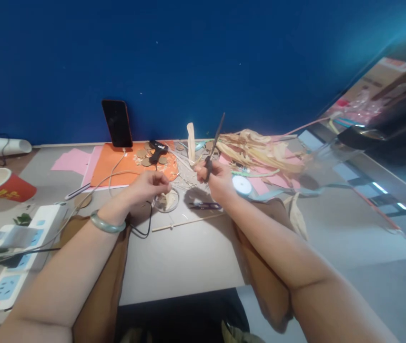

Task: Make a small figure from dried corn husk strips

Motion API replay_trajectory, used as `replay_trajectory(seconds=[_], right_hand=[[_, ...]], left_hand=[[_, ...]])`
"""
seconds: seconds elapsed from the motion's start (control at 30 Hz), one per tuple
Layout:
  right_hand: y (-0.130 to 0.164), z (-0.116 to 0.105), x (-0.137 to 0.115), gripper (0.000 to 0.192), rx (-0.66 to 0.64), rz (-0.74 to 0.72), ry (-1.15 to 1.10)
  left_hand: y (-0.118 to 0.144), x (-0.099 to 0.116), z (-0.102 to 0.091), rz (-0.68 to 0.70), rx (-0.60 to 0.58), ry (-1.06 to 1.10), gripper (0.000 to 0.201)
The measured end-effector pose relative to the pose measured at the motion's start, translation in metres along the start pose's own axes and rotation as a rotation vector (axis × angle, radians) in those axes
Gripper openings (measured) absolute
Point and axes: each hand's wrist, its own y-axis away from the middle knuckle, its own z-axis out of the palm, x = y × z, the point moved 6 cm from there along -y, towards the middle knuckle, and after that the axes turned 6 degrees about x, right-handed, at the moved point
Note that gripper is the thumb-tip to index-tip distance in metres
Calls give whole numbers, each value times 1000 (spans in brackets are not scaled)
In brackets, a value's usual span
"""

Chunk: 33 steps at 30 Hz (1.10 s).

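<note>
Scissors (215, 143) stand blade up in the right hand (218, 182), above the middle of the counter (174, 267), the fingers closed round the dark handle. Nearest, at the lower left, a white power strip (6, 290) lies slantwise with plugs and leads in it. A pale green bangle (106, 223) circles the left wrist. Across the counter between the forearms runs a thin stick (188, 222), and a black cable (150, 224) loops just beside its left end. Beyond the stick lie dark snips (205, 206), near a ring (178, 202) with pale scraps showing inside it. The left hand (147, 186) is over the ring's upper left edge, its fingers curled in and the tips close together; from this angle I cannot tell whether they pinch anything. A white spool (242, 186) sits just right of the right hand. At far left a red cup (19, 186) lies tilted. Farther back, an orange sheet (108, 166) lies left of centre, with round wooden discs (141, 153) and a black glue gun (158, 151) on its right part. A heap of pale husks (249, 148) spreads behind the spool, partly over pink paper. At the counter's back edge, a phone (117, 124) leans upright against the blue wall (188, 57).
</note>
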Motion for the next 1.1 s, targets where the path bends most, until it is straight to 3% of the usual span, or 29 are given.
replay_trajectory(seconds=[0.07,0.27,0.37,0.47,0.57,0.67,0.8,0.93,1.1], right_hand=[[-3,-5,1,16,61,-19,-17],[-5,-8,8,20,87,-25,92],[1,-1,8,23,-48,-110,266],[12,15,4,29,-262,-264,543],[11,16,-12,28,-226,-346,617],[-6,-1,-38,17,-47,-300,474],[-41,-44,-67,14,155,-153,334],[-65,-79,-67,14,165,7,479],[-74,-91,-50,17,136,-46,777]], left_hand=[[-1,-8,-2,-32,-69,-170,18],[-9,-16,-1,95,-73,-749,16],[-12,-16,1,187,-29,-866,20],[-15,-16,-2,288,97,-946,24],[-15,-18,1,383,100,-993,27],[-14,-19,6,459,89,-994,29],[-14,-19,16,539,18,-994,34],[-11,-16,26,567,-85,-1008,37],[-7,-15,32,561,-108,-1070,55]])
